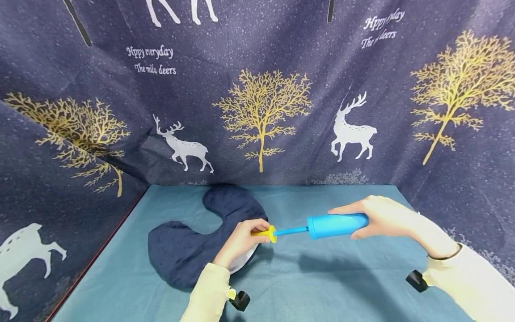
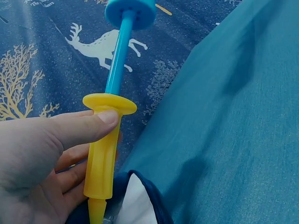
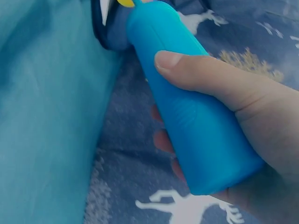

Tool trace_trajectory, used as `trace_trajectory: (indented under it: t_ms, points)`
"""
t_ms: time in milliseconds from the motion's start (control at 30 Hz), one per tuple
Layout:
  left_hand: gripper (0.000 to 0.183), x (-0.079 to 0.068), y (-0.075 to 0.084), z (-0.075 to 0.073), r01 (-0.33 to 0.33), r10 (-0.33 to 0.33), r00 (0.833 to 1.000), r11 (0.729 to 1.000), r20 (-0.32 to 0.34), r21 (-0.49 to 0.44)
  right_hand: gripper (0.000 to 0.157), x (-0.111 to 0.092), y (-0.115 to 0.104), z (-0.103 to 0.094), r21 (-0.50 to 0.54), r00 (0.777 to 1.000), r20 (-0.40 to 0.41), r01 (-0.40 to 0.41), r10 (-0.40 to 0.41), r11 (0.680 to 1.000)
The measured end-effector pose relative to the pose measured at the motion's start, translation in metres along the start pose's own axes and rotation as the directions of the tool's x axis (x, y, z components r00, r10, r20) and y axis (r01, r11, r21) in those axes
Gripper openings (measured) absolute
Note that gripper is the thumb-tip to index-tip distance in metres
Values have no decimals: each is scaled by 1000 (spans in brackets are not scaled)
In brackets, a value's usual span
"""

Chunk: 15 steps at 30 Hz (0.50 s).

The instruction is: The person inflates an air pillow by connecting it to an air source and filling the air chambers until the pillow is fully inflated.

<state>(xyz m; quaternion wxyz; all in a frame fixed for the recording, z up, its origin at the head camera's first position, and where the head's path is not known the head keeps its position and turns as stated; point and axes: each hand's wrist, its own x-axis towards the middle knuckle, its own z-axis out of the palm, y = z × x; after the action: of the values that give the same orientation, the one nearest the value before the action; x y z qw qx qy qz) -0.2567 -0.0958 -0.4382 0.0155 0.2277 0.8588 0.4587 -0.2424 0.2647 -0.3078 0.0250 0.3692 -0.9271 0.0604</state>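
A hand balloon pump (image 1: 331,225) with a blue barrel, a thin blue rod and a yellow nozzle end (image 2: 102,158) is held nearly level above the table, its rod drawn out. My left hand (image 1: 243,238) pinches the yellow end below its round flange, thumb on one side. Around the blue barrel (image 3: 187,107) my right hand (image 1: 384,218) is wrapped, with the thumb along the top. Beneath and beside the left hand lies a navy U-shaped neck pillow (image 1: 181,255). Whether the yellow tip touches the pillow I cannot tell.
A teal cloth (image 1: 289,286) covers the table. Dark blue fabric (image 1: 281,58) printed with deer and trees hangs behind and at both sides. On the pillow's near edge a white patch (image 2: 136,203) shows.
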Motion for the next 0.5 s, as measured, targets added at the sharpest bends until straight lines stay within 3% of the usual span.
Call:
trace_trajectory:
  t_ms: [267, 500]
  points:
    - [21, 0, 0, -1, 11, -11, 1000, 1000, 3, -12, 66, -20, 20, -16, 90, 1000, 1, 17, -17, 996]
    - [22, -1, 3, -1, 9, -8, 1000, 999, 6, -35, 64, -19, 22, -10, 138, 1000, 9, 6, -7, 990]
